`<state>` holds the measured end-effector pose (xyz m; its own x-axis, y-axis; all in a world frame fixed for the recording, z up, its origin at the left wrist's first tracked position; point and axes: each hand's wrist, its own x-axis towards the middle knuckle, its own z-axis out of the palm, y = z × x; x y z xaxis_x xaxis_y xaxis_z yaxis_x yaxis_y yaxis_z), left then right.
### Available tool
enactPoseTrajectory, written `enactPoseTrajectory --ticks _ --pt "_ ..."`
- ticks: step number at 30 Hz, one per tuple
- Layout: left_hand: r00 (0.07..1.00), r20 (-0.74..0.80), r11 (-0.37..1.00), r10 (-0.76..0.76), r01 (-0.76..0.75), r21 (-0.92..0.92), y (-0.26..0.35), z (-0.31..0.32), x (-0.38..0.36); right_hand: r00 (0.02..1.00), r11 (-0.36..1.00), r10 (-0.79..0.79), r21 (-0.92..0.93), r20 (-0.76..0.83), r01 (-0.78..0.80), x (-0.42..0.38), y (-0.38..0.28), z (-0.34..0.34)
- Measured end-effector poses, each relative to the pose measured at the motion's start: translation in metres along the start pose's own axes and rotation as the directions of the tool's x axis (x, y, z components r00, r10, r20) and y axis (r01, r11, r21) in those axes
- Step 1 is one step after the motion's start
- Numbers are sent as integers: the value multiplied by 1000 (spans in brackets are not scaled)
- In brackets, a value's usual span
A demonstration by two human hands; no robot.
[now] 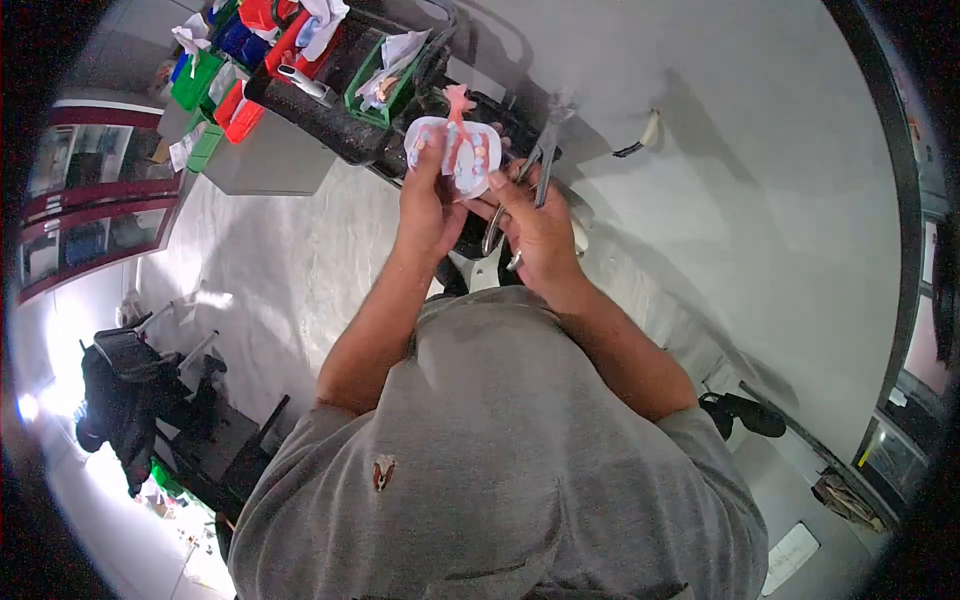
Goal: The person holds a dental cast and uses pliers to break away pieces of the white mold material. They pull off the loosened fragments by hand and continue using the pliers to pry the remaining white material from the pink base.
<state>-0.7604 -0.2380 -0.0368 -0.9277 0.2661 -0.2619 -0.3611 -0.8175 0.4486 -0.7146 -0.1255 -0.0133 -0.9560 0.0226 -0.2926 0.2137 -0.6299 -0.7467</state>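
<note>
My left hand [430, 205] grips a small white horseshoe-shaped piece [472, 180] that looks like a dental model, its thumb lying over the left side. Pink and pale blue parts sit on this model, and a pink branched piece [459, 102] sticks up from its far edge. My right hand [540, 230] touches the model's right edge with its thumb. A long silvery two-armed metal tool [547, 160] lies across the fingers of the same hand, which are closed around it; its curved end shows below the model.
Beyond my hands stands a black workbench edge [350, 140] with a green bin [385, 85] and red bins [240, 112] holding papers. A white handheld device [305, 85] lies there. On the grey table [760, 200] to the right rests a small pale-and-black tool [640, 138]. A black chair [130, 370] stands at left.
</note>
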Motion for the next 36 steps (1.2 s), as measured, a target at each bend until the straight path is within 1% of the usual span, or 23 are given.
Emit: enactPoseTrajectory --ticks 1,3,4,5,7,10,11,12,13,15,16,18,19,21,22,23,24,26,27,29,32,34,36 --pt "1000 0 1000 3 -3 -1 2 -3 3 1000 1000 0 -1 2 0 -1 -2 -2" --pt "999 31 995 -20 17 93 11 -17 10 988 984 156 -80 -19 -157 -7 -11 -14" --pt "1000 -19 984 -1 4 179 15 -28 16 969 965 230 -106 -87 -239 -11 -18 -18" --pt "1000 -23 984 1 4 178 21 -37 17 968 964 234 -107 -87 -243 -16 -30 -23" --pt "996 -94 931 2 33 364 33 -38 15 805 809 587 -12 80 -588 -26 -51 -31" --pt "991 -127 896 39 21 443 45 -35 10 745 754 647 -282 162 -593 -37 -56 -48" --pt "992 -123 892 35 25 451 49 -36 9 710 704 682 -419 175 -573 -38 -55 -51" --pt "982 -180 907 -49 119 403 55 -30 6 780 635 621 -638 84 -437 -40 -60 -45" --pt "982 -182 907 -50 121 403 58 -33 5 778 634 622 -637 83 -439 -41 -66 -41" --pt "983 26 965 -183 175 193 65 -37 4 791 607 601 -707 109 -363 -42 -79 -37" --pt "983 30 965 -184 175 194 65 -36 5 794 608 599 -707 109 -362 -42 -82 -41" --pt "987 -32 917 -160 160 366 63 -29 3 805 590 555 -781 210 -203 -40 -89 -51" --pt "988 -60 880 -142 154 449 64 -23 2 806 590 553 -781 210 -202 -39 -95 -51" --pt "982 14 870 -187 159 467 68 -16 -4 873 325 468 -945 135 -29 -39 -113 -46" --pt "971 96 903 -218 164 396 68 -18 -5 879 220 468 -975 89 -19 -37 -120 -45" --pt "954 179 930 -241 175 323 68 -20 -5 879 219 468 -976 88 -19 -36 -120 -45" --pt "954 180 930 -241 174 322 66 -21 -6 911 161 391 -984 131 72 -35 -120 -45" --pt "984 -33 785 -173 158 599 62 -21 -6 932 93 316 -983 179 157 -32 -119 -46" --pt "984 -34 786 -173 158 598 62 -20 -7 911 85 354 -977 213 195 -29 -118 -47" --pt "992 88 617 -87 -15 787 63 -17 -7 887 77 391 -969 245 234 -28 -117 -42" --pt "994 55 525 -89 0 851 63 -21 -9 886 71 429 -985 174 159 -29 -116 -32" --pt "995 36 535 -91 18 844 64 -7 -15 900 32 325 -954 291 297 -28 -110 -37" --pt "996 19 546 -92 35 837 66 -1 -17 900 2 333 -955 280 296 -25 -108 -35"
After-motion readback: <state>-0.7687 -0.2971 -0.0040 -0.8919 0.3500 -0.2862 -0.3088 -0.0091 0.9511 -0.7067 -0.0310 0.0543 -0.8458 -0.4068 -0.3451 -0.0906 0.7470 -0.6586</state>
